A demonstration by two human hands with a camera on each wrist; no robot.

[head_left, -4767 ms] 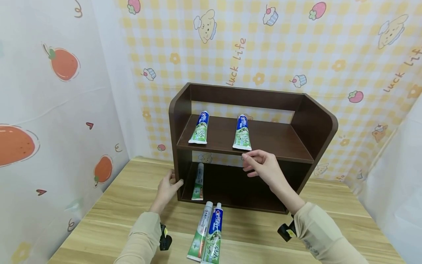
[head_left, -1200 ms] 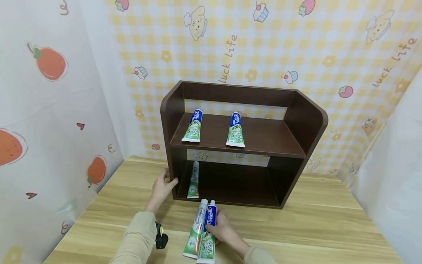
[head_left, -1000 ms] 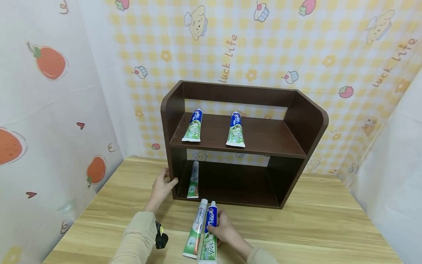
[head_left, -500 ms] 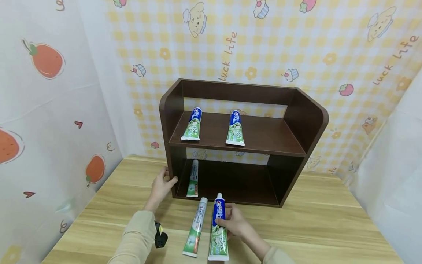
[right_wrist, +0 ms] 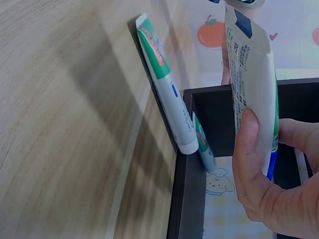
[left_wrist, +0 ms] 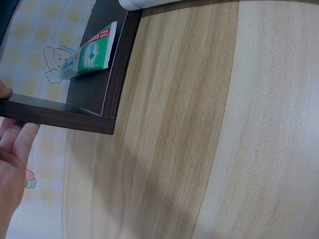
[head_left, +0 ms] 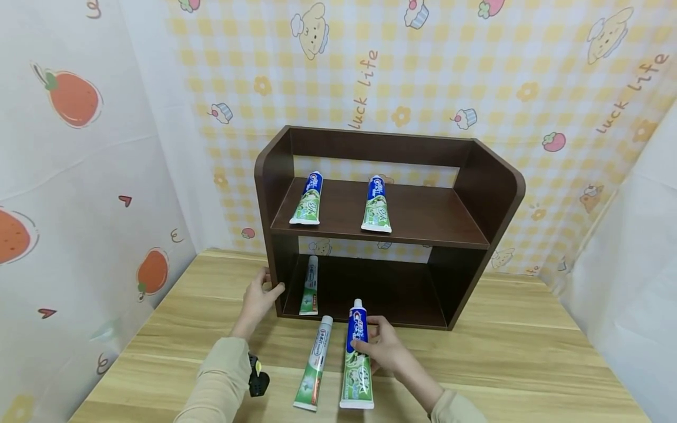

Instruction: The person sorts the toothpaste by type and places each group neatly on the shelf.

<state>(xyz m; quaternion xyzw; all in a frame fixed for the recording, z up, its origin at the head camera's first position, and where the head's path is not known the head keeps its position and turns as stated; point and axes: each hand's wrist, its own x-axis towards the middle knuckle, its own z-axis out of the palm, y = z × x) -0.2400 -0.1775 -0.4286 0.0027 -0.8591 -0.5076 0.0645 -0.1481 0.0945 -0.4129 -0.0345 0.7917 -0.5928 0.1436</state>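
My right hand (head_left: pixel 385 348) grips a blue-and-green toothpaste tube (head_left: pixel 357 367), cap up and away from me. The right wrist view shows its white back, with fingers (right_wrist: pixel 249 132) on it and the thumb on the printed side. My left hand (head_left: pixel 259 299) holds the left side panel of a dark brown two-tier shelf (head_left: pixel 391 320), thumb on one face and fingers (left_wrist: pixel 22 142) on the other. A silver-and-green toothpaste tube (head_left: pixel 314 367) lies on the table, left of the held one. Another silver-and-green tube (head_left: pixel 309 288) lies on the lower tier at the left.
Two blue-and-green toothpaste tubes lie on the upper tier, the left tube (head_left: pixel 308 200) near the side panel and the other tube (head_left: pixel 376 205) near the middle. The wood-grain table (head_left: pixel 508 352) extends around the shelf. Patterned cloth (head_left: pixel 402 64) hangs behind.
Earlier my right hand was at the upper tier, then came down to the blue-and-green tube on the table. It has since lifted that tube rightward, away from the silver-and-green one. The left hand stays.
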